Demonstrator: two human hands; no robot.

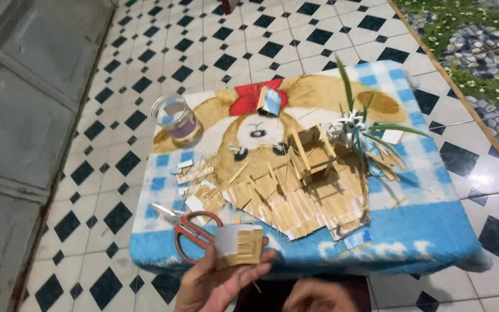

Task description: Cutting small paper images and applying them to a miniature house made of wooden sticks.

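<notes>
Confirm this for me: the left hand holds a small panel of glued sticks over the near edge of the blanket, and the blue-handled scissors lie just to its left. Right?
Not quite. The head view shows the scissors have red handles, not blue. The rest holds: the left hand holds the small panel of glued sticks over the near edge of the blanket, with the scissors just to its left.

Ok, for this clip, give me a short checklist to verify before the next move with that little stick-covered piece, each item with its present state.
1. Left hand grips the small stick-covered piece: ok.
2. Right hand free: cannot tell, mostly out of frame.
3. Scissors within reach on the blanket: ok, beside the left hand.
4. Stick model upright on its base: ok.
5. Glass jar standing apart from the work: ok.
6. Loose sticks gathered: not ok, scattered.
</notes>
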